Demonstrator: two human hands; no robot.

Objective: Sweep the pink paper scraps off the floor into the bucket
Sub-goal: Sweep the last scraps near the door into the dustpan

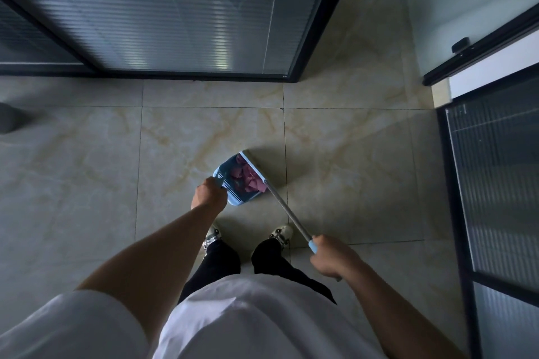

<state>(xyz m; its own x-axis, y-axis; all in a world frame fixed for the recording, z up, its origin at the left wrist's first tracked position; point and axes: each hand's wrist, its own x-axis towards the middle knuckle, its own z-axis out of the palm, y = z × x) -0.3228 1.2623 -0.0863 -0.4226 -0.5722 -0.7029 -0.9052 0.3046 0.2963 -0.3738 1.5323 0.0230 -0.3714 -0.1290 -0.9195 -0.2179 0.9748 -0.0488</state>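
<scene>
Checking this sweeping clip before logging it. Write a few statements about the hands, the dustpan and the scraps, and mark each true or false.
1. The left hand grips the blue dustpan. True.
2. The dustpan holds nothing. False: pink paper scraps lie inside it.
3. The right hand grips the end of the broom handle. True.
4. The broom's head lies far from the dustpan. False: it sits right at the dustpan's open edge.
5. Pink scraps are scattered over the floor tiles. False: none show outside the dustpan.
</scene>
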